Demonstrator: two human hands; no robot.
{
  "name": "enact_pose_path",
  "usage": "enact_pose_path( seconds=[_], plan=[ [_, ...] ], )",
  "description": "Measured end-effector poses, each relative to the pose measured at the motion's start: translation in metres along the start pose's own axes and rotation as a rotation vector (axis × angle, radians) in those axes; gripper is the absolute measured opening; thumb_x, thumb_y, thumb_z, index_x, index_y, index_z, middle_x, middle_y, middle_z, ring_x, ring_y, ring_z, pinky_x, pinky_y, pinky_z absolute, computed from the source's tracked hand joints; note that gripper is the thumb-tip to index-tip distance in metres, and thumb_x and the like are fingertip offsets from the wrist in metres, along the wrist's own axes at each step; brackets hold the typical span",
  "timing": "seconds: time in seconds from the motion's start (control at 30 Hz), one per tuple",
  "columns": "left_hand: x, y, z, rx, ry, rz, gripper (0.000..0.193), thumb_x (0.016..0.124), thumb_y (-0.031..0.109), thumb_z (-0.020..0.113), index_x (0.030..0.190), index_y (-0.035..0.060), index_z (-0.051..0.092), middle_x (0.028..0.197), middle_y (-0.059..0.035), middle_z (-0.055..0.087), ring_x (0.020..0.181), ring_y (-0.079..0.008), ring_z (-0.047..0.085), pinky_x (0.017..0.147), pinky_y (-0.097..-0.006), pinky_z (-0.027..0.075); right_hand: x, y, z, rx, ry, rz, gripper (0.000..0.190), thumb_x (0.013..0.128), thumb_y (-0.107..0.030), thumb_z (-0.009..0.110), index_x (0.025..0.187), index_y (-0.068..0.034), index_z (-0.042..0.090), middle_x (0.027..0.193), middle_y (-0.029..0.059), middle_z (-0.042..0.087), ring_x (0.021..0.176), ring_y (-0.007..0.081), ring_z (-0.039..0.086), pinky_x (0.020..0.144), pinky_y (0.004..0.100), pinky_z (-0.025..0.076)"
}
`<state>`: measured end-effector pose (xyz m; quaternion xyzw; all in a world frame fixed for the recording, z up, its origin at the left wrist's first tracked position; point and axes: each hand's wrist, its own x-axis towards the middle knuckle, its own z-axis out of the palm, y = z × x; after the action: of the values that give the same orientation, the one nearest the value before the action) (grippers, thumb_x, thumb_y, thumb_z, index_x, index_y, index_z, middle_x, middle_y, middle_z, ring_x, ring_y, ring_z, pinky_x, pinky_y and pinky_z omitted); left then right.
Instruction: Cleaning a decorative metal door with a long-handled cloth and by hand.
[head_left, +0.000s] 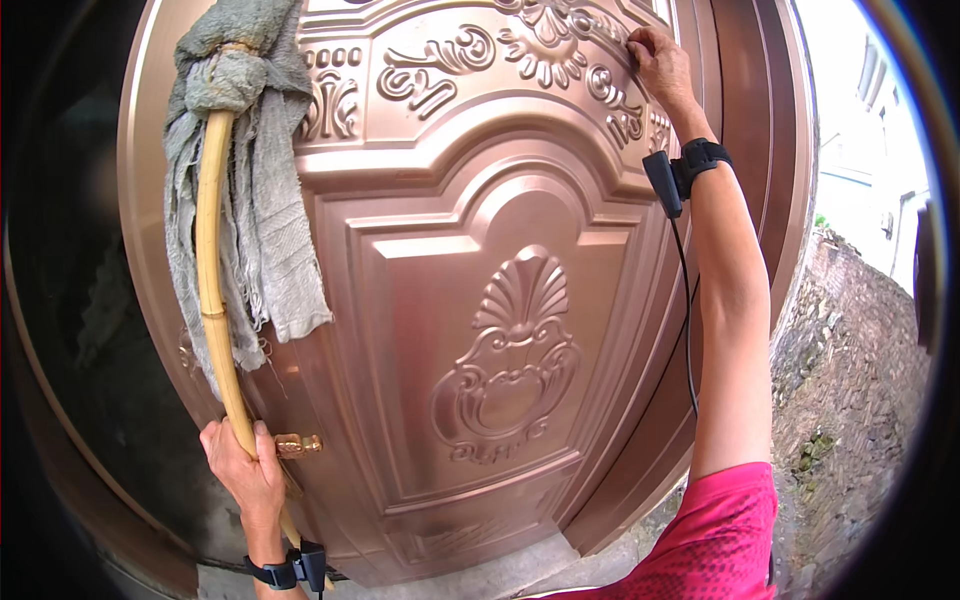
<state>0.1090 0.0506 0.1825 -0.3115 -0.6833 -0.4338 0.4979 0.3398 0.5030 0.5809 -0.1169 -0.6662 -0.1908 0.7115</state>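
My left hand (247, 469) grips a bamboo pole (214, 247) low down, beside an ornate golden door handle (298, 445). Grey cloth strips (274, 187) are knotted round the pole's upper end and hang down against a copper-coloured embossed metal door (420, 300). At the upper right my right hand (660, 67) is raised to the door's raised scrollwork, its thumb and fingertips pinched near the surface. Whether something small is between those fingertips cannot be told.
A dark opening (67, 300) lies left of the door. On the right are the brown door frame (765, 150) and a rough stone surface (847, 390) outside. Pale stone (517, 566) runs along the door's foot. A black cable (686, 322) hangs from the right wrist's device.
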Motion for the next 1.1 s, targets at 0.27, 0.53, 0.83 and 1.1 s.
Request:
enact_pose_path(
  seconds=[0.27,0.53,0.83,1.1],
  plan=[
    [-0.003,-0.003,0.002,0.015,-0.031,-0.023,0.012,0.08,0.009,0.054,0.075,-0.0011,0.05,0.068,-0.0145,0.044,0.069,-0.0328,0.042,0.071,-0.0422,0.036,-0.01,-0.008,0.006,-0.077,0.06,-0.029,0.015,0.083,-0.02,0.061,0.093,-0.01,0.065,0.089,0.0123,0.065,0.084,0.0297,0.062,0.075,0.038,0.048],
    [-0.003,0.0,-0.001,-0.002,-0.057,-0.058,0.012,0.079,0.009,0.055,0.077,-0.0015,0.052,0.07,-0.0147,0.047,0.074,-0.0336,0.043,0.071,-0.0424,0.037,-0.005,0.01,0.005,0.035,0.018,0.003,0.021,0.082,-0.022,0.063,0.097,-0.008,0.066,0.093,0.0115,0.065,0.087,0.0251,0.063,0.08,0.0347,0.049],
    [-0.002,0.001,-0.001,0.014,-0.055,-0.055,0.012,0.079,0.01,0.055,0.077,-0.0013,0.052,0.07,-0.0143,0.047,0.074,-0.0333,0.043,0.071,-0.0421,0.037,-0.014,0.012,0.009,-0.006,0.103,-0.054,0.021,0.083,-0.023,0.061,0.097,-0.008,0.066,0.095,0.0122,0.064,0.088,0.0277,0.061,0.081,0.0363,0.047],
    [-0.002,0.001,0.002,0.015,-0.056,-0.049,0.012,0.08,0.01,0.055,0.077,-0.0013,0.052,0.07,-0.0142,0.047,0.074,-0.0341,0.043,0.071,-0.0431,0.037,-0.015,0.007,0.01,0.022,0.094,0.037,0.021,0.084,-0.024,0.061,0.098,-0.009,0.065,0.095,0.0113,0.063,0.088,0.0265,0.062,0.078,0.0361,0.048]
  ],
)
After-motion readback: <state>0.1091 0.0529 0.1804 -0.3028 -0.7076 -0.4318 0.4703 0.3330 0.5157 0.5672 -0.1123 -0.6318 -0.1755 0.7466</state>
